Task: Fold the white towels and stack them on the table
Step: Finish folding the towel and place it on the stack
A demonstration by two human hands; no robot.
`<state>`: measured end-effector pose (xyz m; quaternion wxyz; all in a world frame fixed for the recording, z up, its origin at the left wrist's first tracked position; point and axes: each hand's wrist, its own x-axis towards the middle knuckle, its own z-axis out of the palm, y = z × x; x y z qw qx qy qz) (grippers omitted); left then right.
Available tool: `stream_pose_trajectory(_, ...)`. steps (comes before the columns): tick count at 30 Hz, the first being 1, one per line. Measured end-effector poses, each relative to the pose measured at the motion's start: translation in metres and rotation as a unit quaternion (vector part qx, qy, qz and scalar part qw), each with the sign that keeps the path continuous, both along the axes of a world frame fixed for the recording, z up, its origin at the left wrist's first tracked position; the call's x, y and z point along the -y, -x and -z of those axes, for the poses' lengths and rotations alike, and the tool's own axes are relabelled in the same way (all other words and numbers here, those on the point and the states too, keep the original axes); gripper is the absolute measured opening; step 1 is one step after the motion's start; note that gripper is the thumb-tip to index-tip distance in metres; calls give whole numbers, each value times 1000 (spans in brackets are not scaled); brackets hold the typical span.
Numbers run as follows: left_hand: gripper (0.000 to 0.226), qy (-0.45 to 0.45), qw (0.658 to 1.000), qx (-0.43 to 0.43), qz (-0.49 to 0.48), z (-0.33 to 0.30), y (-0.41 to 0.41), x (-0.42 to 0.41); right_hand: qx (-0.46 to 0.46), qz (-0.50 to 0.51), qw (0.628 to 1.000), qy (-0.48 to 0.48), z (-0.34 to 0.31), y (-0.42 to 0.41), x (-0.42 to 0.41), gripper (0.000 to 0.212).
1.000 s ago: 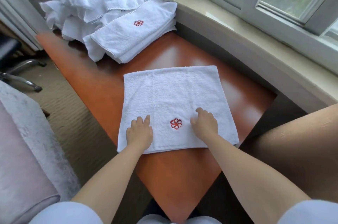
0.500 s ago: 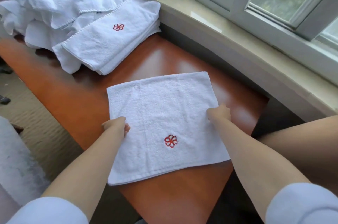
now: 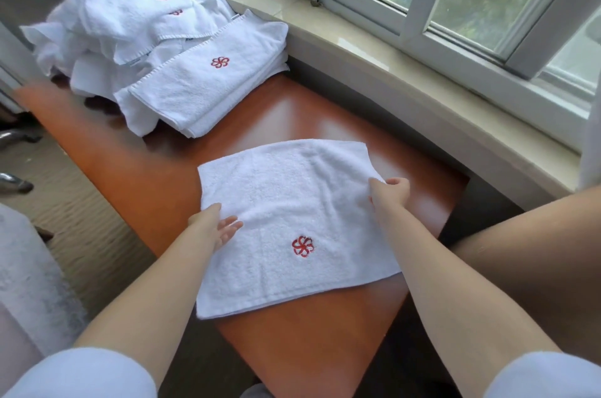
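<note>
A white towel (image 3: 292, 222) with a red flower emblem lies folded flat on the orange-brown table (image 3: 299, 352), its near edge close to the table's front corner. My left hand (image 3: 216, 225) is at the towel's left edge, with straight fingers lying over the cloth. My right hand (image 3: 390, 192) grips the towel's right edge with curled fingers, and the cloth puckers a little there. A stack of folded towels (image 3: 208, 85) sits at the far left of the table. Behind it is a loose heap of unfolded towels (image 3: 130, 17).
A beige window sill (image 3: 422, 79) and the window frames run along the table's far and right side. Carpet, a metal chair leg (image 3: 13, 184) and a grey fabric surface (image 3: 26, 267) lie to the left. My bare leg (image 3: 536, 261) is on the right.
Both hands moved from beside the emblem near the front edge to the towel's left and right edges. The left hand's fingers have straightened. The view shifted.
</note>
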<state>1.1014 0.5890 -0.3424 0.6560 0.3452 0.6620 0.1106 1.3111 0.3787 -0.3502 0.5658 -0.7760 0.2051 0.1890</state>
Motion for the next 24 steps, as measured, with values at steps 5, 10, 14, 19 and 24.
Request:
stream_pose_trajectory(5,36,-106,988,62,-96,-28,3,40,95,32,995,-17,-28,17,15,17)
stream_pose_trajectory(10,17,-152,951,103,-248,-66,28,68,196,159,967,-37,-63,42,44,15)
stream_pose_trajectory(14,4,-139,940,94,-297,-87,51,80,208,176,962,-30,-73,58,66,22)
stream_pose_trajectory(19,32,-42,931,130,-339,-100,61,88,176,193,964,-49,-76,69,67,20)
stream_pose_trajectory(24,12,104,902,173,-382,-114,59,70,145,207,964,-78,-70,52,48,18)
